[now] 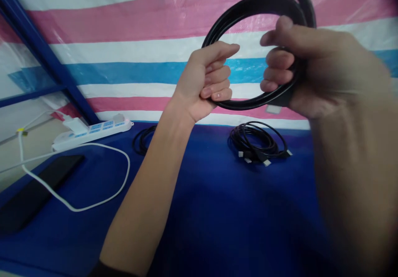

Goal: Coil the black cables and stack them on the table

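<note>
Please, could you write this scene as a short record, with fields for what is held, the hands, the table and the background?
Held: black coil, above the table
Left hand: closed on the coil's left side
Right hand: closed on its right side
On table: right coil, connectors showing; left coil, partly behind the left forearm
Far left: power strip with white plug in; white cable; dark flat object
Background: striped sheet, blue frame
</note>
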Available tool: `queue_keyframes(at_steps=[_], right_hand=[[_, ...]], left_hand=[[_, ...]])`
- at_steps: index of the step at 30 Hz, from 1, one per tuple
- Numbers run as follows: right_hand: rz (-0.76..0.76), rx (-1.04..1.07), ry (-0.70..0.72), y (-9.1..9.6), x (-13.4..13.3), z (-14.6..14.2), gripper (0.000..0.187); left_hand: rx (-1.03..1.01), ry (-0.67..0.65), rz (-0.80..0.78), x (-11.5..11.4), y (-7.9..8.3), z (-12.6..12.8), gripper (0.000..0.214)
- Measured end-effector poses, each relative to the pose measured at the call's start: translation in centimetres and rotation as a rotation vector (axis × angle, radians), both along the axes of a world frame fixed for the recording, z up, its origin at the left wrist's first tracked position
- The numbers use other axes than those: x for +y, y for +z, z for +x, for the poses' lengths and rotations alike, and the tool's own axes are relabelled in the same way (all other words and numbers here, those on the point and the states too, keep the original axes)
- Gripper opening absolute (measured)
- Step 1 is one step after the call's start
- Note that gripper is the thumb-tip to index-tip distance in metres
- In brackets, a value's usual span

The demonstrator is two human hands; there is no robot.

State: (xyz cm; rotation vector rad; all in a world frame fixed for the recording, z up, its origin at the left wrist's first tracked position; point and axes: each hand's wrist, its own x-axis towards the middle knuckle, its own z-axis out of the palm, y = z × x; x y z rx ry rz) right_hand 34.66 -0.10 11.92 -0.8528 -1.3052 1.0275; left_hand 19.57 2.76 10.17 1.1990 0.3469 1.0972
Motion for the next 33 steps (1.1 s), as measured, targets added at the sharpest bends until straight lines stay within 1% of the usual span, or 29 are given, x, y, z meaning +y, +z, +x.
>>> queue_keyframes(at_steps=[1,3,5,7,9,10,11,12,14,15,16,17,19,20,21,23,24,26,29,31,33], right_hand=[[-0.017,-0.010,-0.003,-0.1,0.1,-0.1,0.022],[-0.026,-0.075,-0.052,-0.5,0.5,-0.4,0.023],[-0.007,-0.147,-0.146,-1.2,1.2,-0.7,0.024],[0.042,-0.187,-0.268,-1.8,1.9,-0.7,0.023],[0.100,-0.218,-0.406,-2.1,2.6,-0.2,0.022],[0.106,-0.253,-0.469,-2.2,2.9,0.3,0.023],[0.083,-0.304,-0.512,-2.2,3.3,1.1,0.025],[0.029,-0.371,-0.532,-2.3,3.6,2.2,0.027],[-0.151,-0.539,-0.491,-2.9,4.3,4.8,0.030],[-0.249,-0.623,-0.455,-3.5,4.7,6.3,0.030],[-0.327,-0.699,-0.432,-4.3,5.0,7.7,0.029],[-0.397,-0.768,-0.411,-5.4,5.3,9.1,0.025],[-0.503,-0.874,-0.363,-8.1,6.0,11.2,0.020],[-0.540,-0.926,-0.329,-9.6,6.4,11.9,0.019],[-0.564,-0.974,-0.303,-10.9,7.0,12.4,0.020],[-0.576,-1.067,-0.275,-13.2,8.2,12.8,0.024],[-0.569,-1.117,-0.275,-13.9,8.9,12.9,0.026],[-0.524,-1.219,-0.294,-14.7,10.1,12.8,0.028],[-0.411,-1.352,-0.310,-15.3,11.2,12.8,0.029],[-0.343,-1.409,-0.294,-15.9,11.4,12.6,0.032],[-0.307,-1.437,-0.272,-16.9,11.2,12.4,0.036]], left_hand=[[0.024,0.004,0.024,0.0,0.0,-0.2,0.045],[0.091,0.020,0.075,0.0,0.1,-0.5,0.045],[0.185,0.058,0.144,-0.3,0.0,-0.6,0.042],[0.281,0.103,0.217,-0.7,-0.2,-0.3,0.039],[0.322,0.124,0.294,-1.1,-0.7,0.7,0.037],[0.328,0.111,0.330,-1.1,-1.1,1.4,0.037],[0.306,0.098,0.374,-1.0,-1.7,2.3,0.038],[0.301,0.076,0.407,-0.8,-2.4,3.4,0.038],[0.346,0.079,0.409,0.1,-4.1,5.6,0.035],[0.450,0.129,0.372,0.7,-5.0,6.7,0.034],[0.590,0.218,0.332,1.3,-6.0,7.7,0.032],[0.776,0.278,0.298,1.8,-6.9,8.7,0.028],[0.961,0.362,0.270,2.8,-8.8,10.2,0.020],[1.016,0.386,0.268,3.3,-9.6,10.7,0.026],[1.055,0.406,0.267,3.7,-10.4,11.0,0.037],[1.132,0.407,0.255,4.5,-11.9,11.3,0.057],[1.164,0.395,0.248,4.9,-12.4,11.3,0.060],[1.214,0.364,0.234,5.8,-13.3,11.2,0.052],[1.249,0.339,0.205,7.3,-14.3,11.1,0.037],[1.241,0.333,0.182,8.2,-14.9,11.1,0.035],[1.201,0.342,0.181,8.9,-15.5,11.0,0.036]])
